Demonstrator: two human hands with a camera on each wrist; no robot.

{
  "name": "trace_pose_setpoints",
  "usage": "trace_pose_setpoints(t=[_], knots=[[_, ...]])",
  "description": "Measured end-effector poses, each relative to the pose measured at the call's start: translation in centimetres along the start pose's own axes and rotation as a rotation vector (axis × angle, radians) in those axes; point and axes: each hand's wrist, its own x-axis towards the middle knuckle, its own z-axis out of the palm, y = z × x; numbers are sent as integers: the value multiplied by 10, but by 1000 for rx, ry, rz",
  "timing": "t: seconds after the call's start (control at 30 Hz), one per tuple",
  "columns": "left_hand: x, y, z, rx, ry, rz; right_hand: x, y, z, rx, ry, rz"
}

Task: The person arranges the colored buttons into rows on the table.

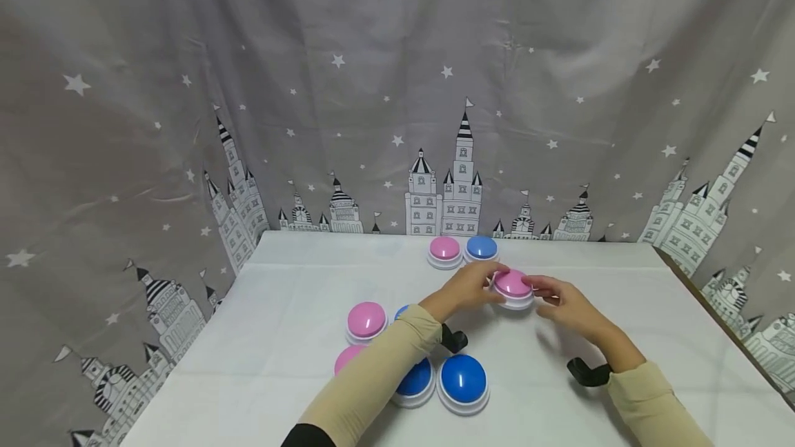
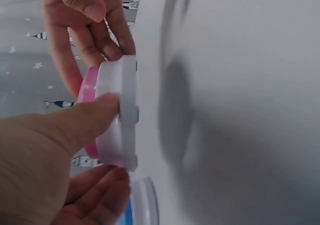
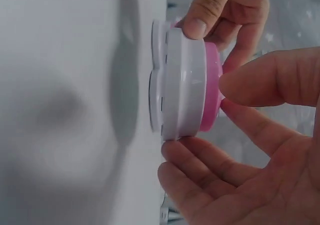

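A push button with a pink dome and white round base (image 1: 513,288) is held just above the white tabletop, its shadow falling beneath. My left hand (image 1: 466,288) grips it from the left; in the left wrist view the thumb (image 2: 100,112) presses on the white base. At its other side, my right hand (image 1: 574,309) touches the button with its fingertips. The right thumb stands apart from the base in the left wrist view. Behind the held button are another pink button (image 1: 444,250) and a blue button (image 1: 482,247), side by side.
Nearer me stand more buttons: a blue one (image 1: 463,381), another blue one (image 1: 415,379) and a pink one (image 1: 366,321). My left forearm (image 1: 373,378) covers part of this group. A grey curtain (image 1: 373,88) with castles hangs behind the white table (image 1: 298,295).
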Motion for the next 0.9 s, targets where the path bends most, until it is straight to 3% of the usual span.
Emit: trace_pose_setpoints(t=[0.13,0.33,0.5,0.63,0.9], knots=[[-18,-5,-13,28,-45,20,-2,-11,9,26,-53,39],[-43,-9,-29,63,-99,51,-4,-25,24,28,-128,-2],[-64,-10,-33,82,-114,21,-6,-31,34,48,-181,-20],[-79,-11,-34,153,-111,-12,-7,-35,42,61,-215,-42],[-99,-13,-42,232,-130,-58,-7,-42,61,88,-271,-49]])
